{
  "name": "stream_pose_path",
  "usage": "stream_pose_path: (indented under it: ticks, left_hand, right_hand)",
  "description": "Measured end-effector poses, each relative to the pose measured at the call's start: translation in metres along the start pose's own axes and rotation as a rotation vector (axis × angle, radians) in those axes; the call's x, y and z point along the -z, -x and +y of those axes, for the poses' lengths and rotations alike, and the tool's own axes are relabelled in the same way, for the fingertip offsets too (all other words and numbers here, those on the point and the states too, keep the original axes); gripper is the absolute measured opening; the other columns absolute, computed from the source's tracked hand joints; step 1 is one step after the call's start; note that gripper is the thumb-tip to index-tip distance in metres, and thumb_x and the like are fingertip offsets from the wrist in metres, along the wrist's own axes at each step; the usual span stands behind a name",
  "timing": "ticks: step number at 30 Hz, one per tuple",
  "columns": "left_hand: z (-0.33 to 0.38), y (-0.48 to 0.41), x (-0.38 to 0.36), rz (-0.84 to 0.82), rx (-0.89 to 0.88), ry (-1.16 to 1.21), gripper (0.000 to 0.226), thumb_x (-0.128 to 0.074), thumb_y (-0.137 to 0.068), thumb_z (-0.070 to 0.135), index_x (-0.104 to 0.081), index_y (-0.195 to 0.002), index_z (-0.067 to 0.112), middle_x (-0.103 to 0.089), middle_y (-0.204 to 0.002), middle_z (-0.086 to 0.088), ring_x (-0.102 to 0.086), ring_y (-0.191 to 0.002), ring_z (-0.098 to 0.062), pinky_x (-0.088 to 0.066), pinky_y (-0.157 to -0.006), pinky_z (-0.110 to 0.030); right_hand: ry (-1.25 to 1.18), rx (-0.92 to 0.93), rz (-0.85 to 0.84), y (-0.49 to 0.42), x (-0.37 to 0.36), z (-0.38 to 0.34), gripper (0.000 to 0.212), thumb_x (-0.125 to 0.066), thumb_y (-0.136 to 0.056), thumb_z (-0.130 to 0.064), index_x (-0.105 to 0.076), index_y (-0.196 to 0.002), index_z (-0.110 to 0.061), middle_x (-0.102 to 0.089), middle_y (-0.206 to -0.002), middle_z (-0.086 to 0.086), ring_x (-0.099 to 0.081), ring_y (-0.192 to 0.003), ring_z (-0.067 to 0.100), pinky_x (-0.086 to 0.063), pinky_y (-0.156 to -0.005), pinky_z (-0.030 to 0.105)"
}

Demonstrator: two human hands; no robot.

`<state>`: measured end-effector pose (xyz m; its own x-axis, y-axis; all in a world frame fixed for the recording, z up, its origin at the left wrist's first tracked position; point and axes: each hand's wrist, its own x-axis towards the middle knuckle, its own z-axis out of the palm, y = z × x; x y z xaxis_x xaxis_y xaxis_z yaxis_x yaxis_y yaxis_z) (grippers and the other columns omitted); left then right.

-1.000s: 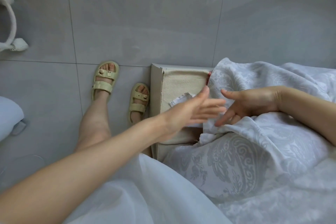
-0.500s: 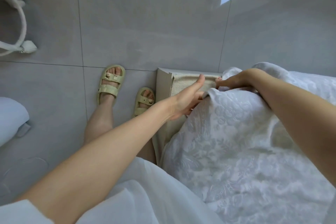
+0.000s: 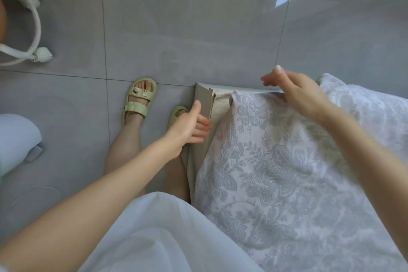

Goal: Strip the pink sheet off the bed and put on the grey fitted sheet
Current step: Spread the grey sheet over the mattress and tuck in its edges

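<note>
The grey fitted sheet (image 3: pixel 276 161), pale with a floral pattern, lies over the bed's near-left corner. Along that corner a strip of the beige mattress (image 3: pixel 221 106) and the beige bed frame (image 3: pixel 203 99) still shows. My left hand (image 3: pixel 191 126) is at the side of the frame, thumb up, with its fingers half curled against the frame and holding nothing. My right hand (image 3: pixel 295 93) hovers just above the sheet's far edge, fingers loosely apart and blurred. No pink sheet is in view.
Grey tiled floor (image 3: pixel 198 28) surrounds the bed corner. My feet in pale green sandals (image 3: pixel 139 99) stand close to the frame. A white bag with handles (image 3: pixel 35 28) sits at the top left. At the left edge is a pale blue object (image 3: pixel 15 139). My white skirt (image 3: pixel 165 238) fills the bottom.
The grey sheet has been drawn over the mattress corner, hiding most of the beige top. My left hand dropped to the frame's side. My right hand lifted off the sheet's far edge.
</note>
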<state>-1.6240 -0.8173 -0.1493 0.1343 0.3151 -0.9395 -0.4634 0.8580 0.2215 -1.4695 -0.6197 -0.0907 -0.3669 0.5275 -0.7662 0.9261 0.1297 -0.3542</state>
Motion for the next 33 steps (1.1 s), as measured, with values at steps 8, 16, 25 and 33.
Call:
stream_pose_path:
  ticks: [8, 16, 25, 33]
  left_hand:
    - [-0.052, 0.021, -0.037, 0.008, 0.091, 0.063, 0.059, -0.018, -0.096, 0.058, -0.054, -0.124, 0.022, -0.056, -0.122, 0.005, -0.056, -0.105, -0.008, -0.04, -0.083, -0.018]
    - [-0.085, 0.006, -0.055, -0.129, 0.284, 0.229, 0.068, -0.014, -0.096, 0.062, -0.046, -0.137, 0.018, -0.053, -0.136, -0.003, -0.052, -0.113, -0.016, -0.038, -0.092, -0.03]
    - [0.014, -0.014, -0.005, 0.209, 0.043, -0.174, 0.064, -0.025, -0.098, 0.053, -0.062, -0.104, 0.001, -0.065, -0.106, -0.021, -0.064, -0.085, -0.031, -0.055, -0.073, -0.039]
    - [0.108, -0.037, -0.084, 0.087, -0.536, -1.035, 0.033, -0.035, -0.1, 0.025, -0.062, -0.087, 0.011, -0.064, -0.098, -0.009, -0.057, -0.098, -0.028, -0.041, -0.075, -0.031]
  right_hand:
    - [0.293, 0.238, 0.185, -0.002, -0.061, -0.014, 0.053, -0.011, -0.087, -0.061, -0.03, -0.057, -0.022, -0.036, -0.048, -0.006, -0.04, -0.05, 0.009, -0.036, -0.075, 0.037]
    - [0.151, 0.313, 0.275, 0.004, -0.065, -0.005, 0.05, -0.021, -0.093, -0.053, -0.025, -0.055, -0.021, -0.029, -0.046, -0.003, -0.034, -0.047, 0.013, -0.027, -0.058, 0.027]
    - [0.245, 0.069, 0.001, -0.012, -0.059, -0.023, 0.062, -0.019, -0.101, -0.05, -0.067, -0.096, -0.011, -0.066, -0.091, 0.005, -0.057, -0.102, 0.027, -0.035, -0.091, 0.034]
    - [0.238, -0.007, 0.489, 0.016, 0.023, 0.041, 0.027, -0.05, -0.095, -0.023, -0.067, -0.112, -0.011, -0.069, -0.107, 0.007, -0.057, -0.1, 0.028, -0.038, -0.087, 0.036]
